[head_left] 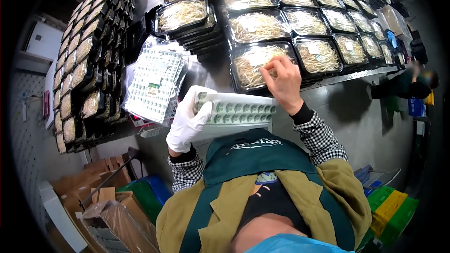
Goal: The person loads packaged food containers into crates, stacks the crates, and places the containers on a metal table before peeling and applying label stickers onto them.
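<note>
My left hand (187,119), in a white glove, grips the left end of a sheet of round green-and-white stickers (241,112) in front of the apron. Bare and raised, my right hand (283,82) has its thumb and fingertips pinched together over the nearest covered black tray of bean sprouts (251,68). Whatever is between those fingertips is too small to make out. A white label shows on that tray's clear cover. On the metal table to the left lies a plastic-wrapped stack of sticker sheets (152,84).
Rows of covered sprout trays (318,56) fill the table ahead. More trays are stacked at its left (185,16) and at the far left (84,61). Cardboard boxes (119,220) stand lower left, green and yellow crates (391,211) lower right. A person (408,84) is at the right.
</note>
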A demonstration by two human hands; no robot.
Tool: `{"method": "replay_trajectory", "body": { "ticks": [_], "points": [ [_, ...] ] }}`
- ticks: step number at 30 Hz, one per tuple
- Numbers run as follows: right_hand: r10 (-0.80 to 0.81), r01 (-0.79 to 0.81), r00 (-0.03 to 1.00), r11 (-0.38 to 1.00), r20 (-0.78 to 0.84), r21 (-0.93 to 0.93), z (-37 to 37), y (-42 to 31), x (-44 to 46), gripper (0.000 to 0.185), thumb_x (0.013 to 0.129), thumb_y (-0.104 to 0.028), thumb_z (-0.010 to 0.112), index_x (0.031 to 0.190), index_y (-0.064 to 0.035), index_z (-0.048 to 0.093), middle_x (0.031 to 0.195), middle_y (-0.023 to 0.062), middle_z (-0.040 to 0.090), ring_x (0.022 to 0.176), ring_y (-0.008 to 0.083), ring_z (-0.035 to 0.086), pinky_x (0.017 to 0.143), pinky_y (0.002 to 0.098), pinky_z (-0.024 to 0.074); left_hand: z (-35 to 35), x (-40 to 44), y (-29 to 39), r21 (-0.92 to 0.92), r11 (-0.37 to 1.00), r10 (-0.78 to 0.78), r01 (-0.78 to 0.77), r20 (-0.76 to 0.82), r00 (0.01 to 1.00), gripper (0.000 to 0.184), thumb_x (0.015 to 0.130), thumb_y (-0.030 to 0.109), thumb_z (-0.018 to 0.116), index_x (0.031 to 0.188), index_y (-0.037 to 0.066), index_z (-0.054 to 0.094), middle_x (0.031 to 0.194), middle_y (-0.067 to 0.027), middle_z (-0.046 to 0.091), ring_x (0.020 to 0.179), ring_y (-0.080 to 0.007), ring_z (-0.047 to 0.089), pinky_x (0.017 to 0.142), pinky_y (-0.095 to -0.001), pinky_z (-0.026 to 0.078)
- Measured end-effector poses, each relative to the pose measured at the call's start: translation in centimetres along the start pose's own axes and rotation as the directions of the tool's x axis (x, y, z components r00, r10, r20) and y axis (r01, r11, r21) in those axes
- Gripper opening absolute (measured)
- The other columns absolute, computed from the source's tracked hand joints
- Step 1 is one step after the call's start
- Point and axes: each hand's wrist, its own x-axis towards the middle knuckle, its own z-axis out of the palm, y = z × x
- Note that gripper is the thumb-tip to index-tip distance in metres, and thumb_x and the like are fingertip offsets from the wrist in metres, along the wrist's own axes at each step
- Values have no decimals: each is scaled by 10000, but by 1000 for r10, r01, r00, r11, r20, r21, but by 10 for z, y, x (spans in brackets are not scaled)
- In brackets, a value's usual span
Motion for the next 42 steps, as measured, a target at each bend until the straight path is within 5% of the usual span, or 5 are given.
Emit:
{"method": "replay_trajectory", "body": {
  "ticks": [15, 23, 26, 35, 42],
  "points": [
    [109, -286, 897, 882, 429, 374, -36, -43, 42, 167, 798, -160, 684, 812, -17, 599, 751, 53, 624, 629, 120, 562, 564, 251, 451, -17, -30, -2, 261, 952, 188, -161, -84, 978, 178, 874, 146, 581, 1011, 33, 566, 796, -68, 623, 698, -116, 597, 643, -255, 477],
    [-524, 351, 814, 786, 249, 508, 11, -172, 84, 94, 791, -98, 668, 846, -43, 615, 1007, 58, 588, 870, 162, 557, 706, 277, 451, -93, -21, -8, 318, 923, 230, -217, -3, 973, 128, 879, 141, 575, 957, 41, 585, 747, -98, 604, 628, -172, 571, 606, -274, 458],
    [-160, -74, 944, 751, 289, 656, 50, -165, 108, 88, 808, -106, 656, 847, -32, 632, 913, 51, 601, 778, 129, 556, 668, 260, 451, -115, -20, -14, 61, 993, 99, -97, -29, 995, 124, 849, 126, 628, 935, 38, 623, 744, -43, 623, 658, -110, 560, 620, -248, 450],
    [84, -82, 995, 995, -48, 57, 206, -106, 194, 183, 749, -310, 661, 729, -131, 695, 870, 71, 618, 876, 255, 590, 772, 380, 446, -202, -31, -10, -209, 976, -7, 62, 255, 967, 467, 734, 144, 754, 1158, 58, 579, 1062, -25, 613, 946, -102, 553, 825, -270, 454],
    [137, -135, 991, 984, 3, -119, 219, -106, 196, 222, 740, -312, 682, 707, -94, 652, 919, 79, 599, 868, 272, 588, 748, 396, 464, -234, -18, -29, -380, 910, 40, -164, -315, 948, 318, 782, -22, 673, 1089, 1, 593, 945, -94, 660, 784, -127, 644, 644, -209, 523]
  ]
}}
